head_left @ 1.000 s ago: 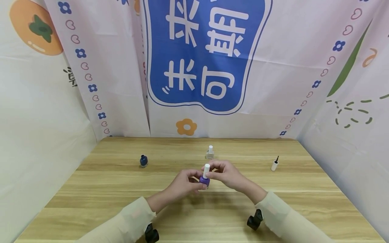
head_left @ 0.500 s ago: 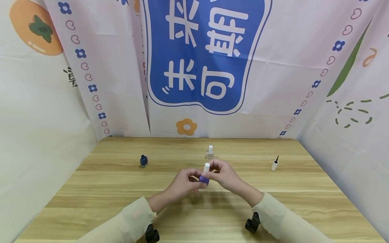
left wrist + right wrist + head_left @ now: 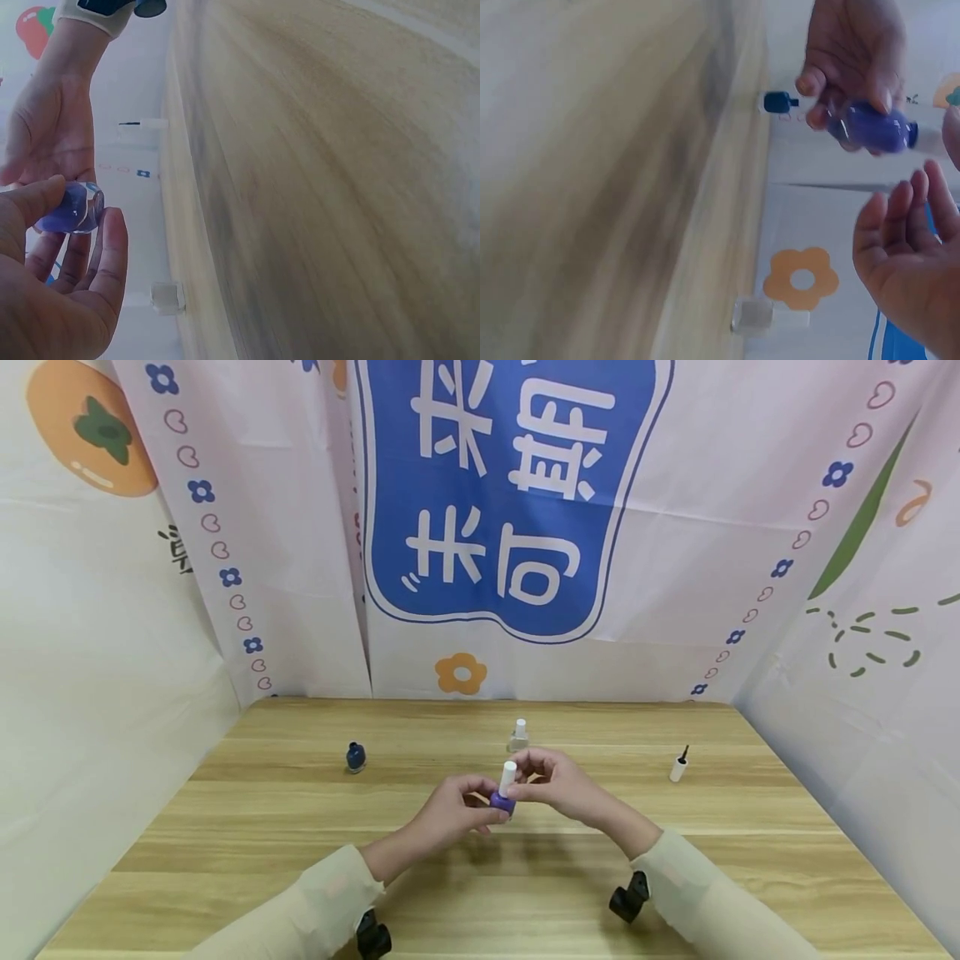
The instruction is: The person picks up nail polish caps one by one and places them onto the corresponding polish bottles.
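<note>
Gripping 1 purple bottle (image 3: 502, 804) in left hand (image 3: 450, 812) above the middle of the wooden table (image 3: 225, 860); pinching its white cap (image 3: 508, 777) with right hand (image 3: 558, 788). Facing 1 clear bottle (image 3: 518, 742) at far middle, 1 uncapped blue bottle (image 3: 356, 758) far left, 1 brush cap (image 3: 678, 768) far right.

head, upper centre: white characters (image 3: 450, 547) 未来可期, turned sideways, on blue panel (image 3: 491, 489) of backdrop (image 3: 675, 577) | left of frame: small dark writing (image 3: 178, 552) on cloth (image 3: 82, 602), illegible
</note>
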Tool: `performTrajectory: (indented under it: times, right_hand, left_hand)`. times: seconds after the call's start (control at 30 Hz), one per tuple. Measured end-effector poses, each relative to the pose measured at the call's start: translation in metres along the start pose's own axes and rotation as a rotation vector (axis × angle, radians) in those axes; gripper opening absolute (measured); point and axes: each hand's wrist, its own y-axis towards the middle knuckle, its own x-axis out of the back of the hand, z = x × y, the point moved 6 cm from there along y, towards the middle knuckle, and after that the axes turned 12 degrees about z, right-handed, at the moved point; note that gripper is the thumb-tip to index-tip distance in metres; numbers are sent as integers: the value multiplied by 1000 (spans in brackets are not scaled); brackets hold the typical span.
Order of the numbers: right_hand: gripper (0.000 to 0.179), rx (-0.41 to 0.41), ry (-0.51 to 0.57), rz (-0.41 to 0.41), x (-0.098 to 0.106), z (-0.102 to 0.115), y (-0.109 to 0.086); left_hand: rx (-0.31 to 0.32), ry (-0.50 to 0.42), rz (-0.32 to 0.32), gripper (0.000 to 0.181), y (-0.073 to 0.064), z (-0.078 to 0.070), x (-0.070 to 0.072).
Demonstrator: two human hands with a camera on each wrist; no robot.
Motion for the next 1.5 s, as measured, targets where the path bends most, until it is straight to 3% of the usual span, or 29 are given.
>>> performTrajectory:
  times: [0.17, 0.4, 0.7, 1.0, 1.27, 1.5]
  right_hand:
    - [27, 24, 6, 119, 0, 5, 1]
    - [24, 37, -2, 158, -5, 5, 2]
    - [19, -19, -55, 44, -5, 1, 3]
    - [15, -64, -29, -71, -8, -2, 3]
    - [21, -64, -44, -91, -10, -3, 3]
    - [21, -62, -61, -69, -8, -4, 3]
  left_hand:
    - [-2, 9, 28, 27, -1, 0, 1]
    - [-5, 7, 29, 28, -1, -2, 0]
    - [-6, -17, 8, 28, -1, -2, 1]
    - [-12, -21, 0, 24, -2, -1, 1]
    - [-39, -12, -5, 23, -1, -1, 1]
    - [-17, -17, -8, 23, -1, -1, 0]
